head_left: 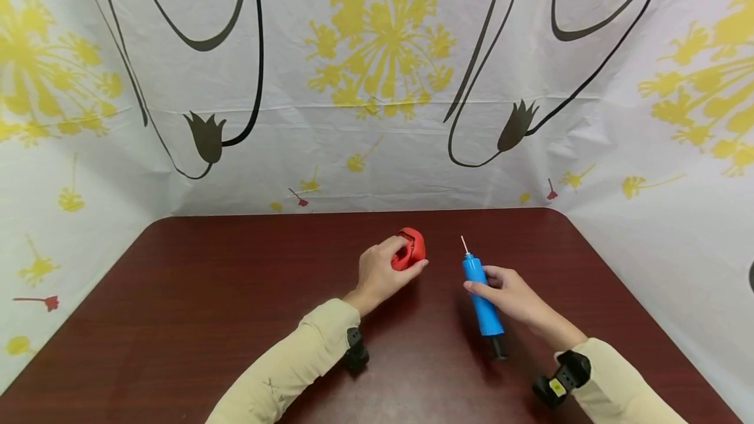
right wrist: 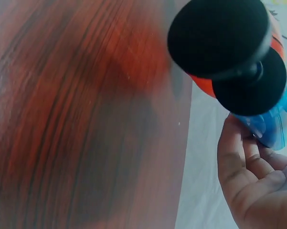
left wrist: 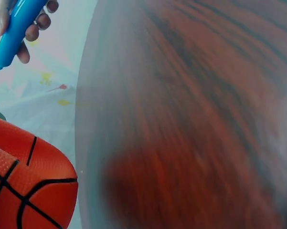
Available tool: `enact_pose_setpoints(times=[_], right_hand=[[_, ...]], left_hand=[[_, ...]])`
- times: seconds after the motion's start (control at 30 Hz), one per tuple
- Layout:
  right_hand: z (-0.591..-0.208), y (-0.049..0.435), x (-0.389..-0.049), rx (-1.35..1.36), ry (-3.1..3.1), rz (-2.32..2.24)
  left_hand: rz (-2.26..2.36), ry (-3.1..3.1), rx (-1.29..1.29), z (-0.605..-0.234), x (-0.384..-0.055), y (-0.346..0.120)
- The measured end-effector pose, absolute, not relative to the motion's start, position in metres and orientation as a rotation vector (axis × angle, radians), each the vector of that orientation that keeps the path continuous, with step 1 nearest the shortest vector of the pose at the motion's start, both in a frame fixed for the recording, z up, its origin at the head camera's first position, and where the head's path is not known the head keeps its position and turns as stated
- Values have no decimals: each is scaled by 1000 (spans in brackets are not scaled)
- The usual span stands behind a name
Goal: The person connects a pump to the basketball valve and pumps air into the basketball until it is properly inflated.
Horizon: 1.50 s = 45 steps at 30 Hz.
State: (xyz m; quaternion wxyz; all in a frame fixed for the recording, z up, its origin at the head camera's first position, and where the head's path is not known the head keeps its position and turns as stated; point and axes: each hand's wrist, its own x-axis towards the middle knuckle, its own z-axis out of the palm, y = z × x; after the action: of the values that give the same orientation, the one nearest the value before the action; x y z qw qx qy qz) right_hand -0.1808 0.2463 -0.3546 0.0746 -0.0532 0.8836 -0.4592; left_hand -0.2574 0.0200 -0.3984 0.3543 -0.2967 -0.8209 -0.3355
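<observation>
Above the table, my left hand point(head_left: 377, 277) grips a small red-orange basketball point(head_left: 415, 247) with black lines. The ball point(left wrist: 43, 171) looks dented and partly deflated. To its right, my right hand point(head_left: 515, 296) holds a blue ball pump point(head_left: 485, 316) between thumb and fingers. A thin needle point(head_left: 464, 245) sticks up from the pump's top, and a black handle point(head_left: 497, 347) hangs at its lower end. Needle and ball are apart. In the right wrist view the round black handle end point(right wrist: 219, 38) hides much of the pump and ball.
A dark red-brown wooden table point(head_left: 235, 293) with rounded far corners lies beneath both hands. A white cloth point(head_left: 283, 84) with yellow flowers and dark stems hangs behind it and along the sides. Black cameras point(head_left: 355, 352) are strapped to both wrists.
</observation>
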Motion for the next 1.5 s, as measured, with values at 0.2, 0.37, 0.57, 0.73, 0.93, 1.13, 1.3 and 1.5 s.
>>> enact_pose_setpoints(times=[0.2,0.37,0.57,0.73,0.93,1.13,1.3,1.5], right_hand=[[-351,241,-176,-240,2590,-1436],[-347,236,-172,-347,2513,-1485],[-345,228,-168,-377,2496,-1474],[-346,224,-166,-482,2502,-1442],[-346,220,-165,-608,2484,-1434],[-345,216,-161,-622,2433,-1435],[-345,211,-156,-634,2360,-1420],[-344,203,-148,-634,2345,-1344]], left_hand=[[-807,-2143,-823,-391,-253,12],[-835,-2177,-838,-389,-251,4],[-829,-2166,-851,-390,-251,-3],[-639,-2108,-919,-387,-248,-7],[-437,-2025,-1024,-381,-245,-9],[-310,-1963,-1111,-380,-246,-13],[-293,-1962,-1139,-379,-245,-18],[-295,-1992,-1173,-376,-243,-23]])
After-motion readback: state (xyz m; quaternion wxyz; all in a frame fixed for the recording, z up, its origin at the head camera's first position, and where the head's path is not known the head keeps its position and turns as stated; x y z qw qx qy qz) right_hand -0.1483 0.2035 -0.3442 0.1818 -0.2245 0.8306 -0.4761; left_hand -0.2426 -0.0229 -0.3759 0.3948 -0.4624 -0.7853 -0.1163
